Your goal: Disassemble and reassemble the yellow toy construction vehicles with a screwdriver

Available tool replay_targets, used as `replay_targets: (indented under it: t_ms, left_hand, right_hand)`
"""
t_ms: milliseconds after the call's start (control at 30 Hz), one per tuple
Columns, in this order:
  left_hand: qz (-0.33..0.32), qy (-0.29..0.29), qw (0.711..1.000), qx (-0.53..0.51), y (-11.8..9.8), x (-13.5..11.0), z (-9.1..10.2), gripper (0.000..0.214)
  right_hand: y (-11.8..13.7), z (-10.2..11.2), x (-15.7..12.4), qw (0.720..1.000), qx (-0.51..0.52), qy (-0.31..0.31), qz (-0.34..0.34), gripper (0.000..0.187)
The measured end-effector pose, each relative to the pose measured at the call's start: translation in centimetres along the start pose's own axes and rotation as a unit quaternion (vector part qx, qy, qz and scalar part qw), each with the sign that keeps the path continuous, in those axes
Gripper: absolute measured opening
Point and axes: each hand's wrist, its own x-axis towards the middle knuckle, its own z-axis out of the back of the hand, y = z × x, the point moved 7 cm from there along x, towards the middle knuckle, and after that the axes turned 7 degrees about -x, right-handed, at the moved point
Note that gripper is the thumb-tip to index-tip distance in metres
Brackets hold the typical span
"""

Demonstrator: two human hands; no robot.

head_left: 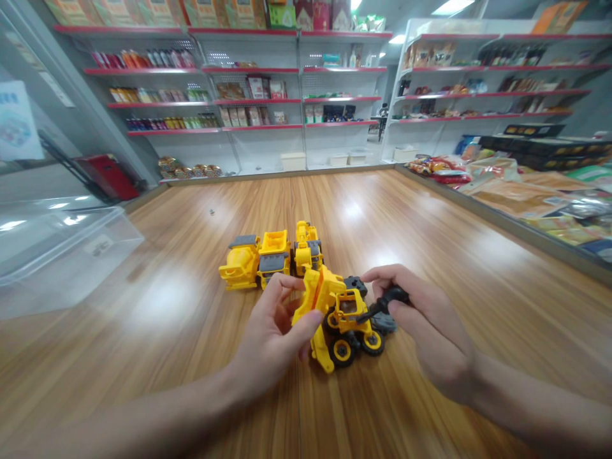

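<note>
My left hand (275, 328) is closed around a yellow toy truck part (321, 290), with the thumb on its near side. In the fingers of my right hand (433, 322) is a small screwdriver (396, 294) with a black handle, its shaft pointing left toward a yellow toy cab (351, 303). Whether the tip touches the cab, I cannot tell. Black wheels with yellow hubs (342, 350) are just below the cab. A black toy piece (355, 285) shows behind it, and a grey piece (384, 322) lies on the table beside my right fingers.
Beyond my hands stand a yellow toy mixer truck (241, 262), a toy dump truck (275, 255) and another yellow toy vehicle (307, 245). A clear plastic bin (95, 255) is at left. Packaged goods (516, 191) lie at right; stocked shelves (253, 101) line the back.
</note>
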Motion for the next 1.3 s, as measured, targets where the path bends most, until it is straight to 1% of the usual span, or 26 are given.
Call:
replay_targets:
  t_ms: [100, 233, 300, 367, 433, 500, 567, 767, 933, 1100, 1200, 1300]
  left_hand:
    - [-0.04, -0.01, 0.996, 0.078, -0.2, 0.4, 0.3, 0.03]
    - [-0.038, 0.009, 0.993, 0.112, 0.5, 0.7, 0.1, 0.033]
    - [-0.037, 0.016, 0.992, 0.118, 0.7, 0.8, -0.1, 0.035]
    - [-0.044, 0.027, 0.991, 0.125, 0.7, 0.8, -0.4, 0.037]
    - [-0.06, 0.042, 0.987, 0.143, 0.4, 0.8, -0.6, 0.038]
    - [-0.091, 0.053, 0.978, 0.178, -0.2, 0.8, -0.7, 0.038]
    - [-0.126, 0.06, 0.966, 0.217, -0.7, 0.8, -0.7, 0.038]
    - [-0.191, 0.066, 0.938, 0.282, -1.4, 0.9, -0.4, 0.046]
    - [-0.238, 0.056, 0.911, 0.333, -2.7, 0.7, -0.8, 0.047]
    - [-0.254, 0.045, 0.899, 0.354, -3.5, 0.6, -1.2, 0.044]
    - [-0.271, 0.057, 0.892, 0.357, -3.7, 0.5, -1.5, 0.045]
    - [-0.277, 0.063, 0.892, 0.352, -3.8, 0.4, -1.6, 0.045]
  right_hand:
    - [0.0, -0.2, 0.2, 1.0, -0.004, 0.012, -0.006, 0.023]
    - [-0.2, -0.4, 0.3, 1.0, -0.011, 0.016, -0.019, 0.021]
    - [-0.4, -0.5, 0.3, 0.999, -0.031, 0.022, -0.038, 0.022]
    - [-0.6, -0.8, 0.4, 0.996, -0.057, 0.04, -0.055, 0.033]
    - [-0.6, -1.4, 0.5, 0.994, -0.058, 0.075, -0.059, 0.047]
    - [-0.7, -1.9, 0.7, 0.993, -0.037, 0.104, -0.052, 0.049]
    - [-0.9, -2.1, 0.9, 0.992, -0.026, 0.115, -0.048, 0.046]
    - [-1.7, -1.9, 1.2, 0.992, -0.032, 0.116, -0.046, 0.044]
    - [-1.9, -1.8, 1.3, 0.991, -0.042, 0.117, -0.048, 0.042]
    - [-1.4, -1.7, 1.3, 0.991, -0.063, 0.112, -0.04, 0.039]
    - [-1.2, -1.7, 1.2, 0.991, -0.071, 0.108, -0.043, 0.038]
    - [-1.3, -1.7, 1.2, 0.991, -0.066, 0.109, -0.051, 0.039]
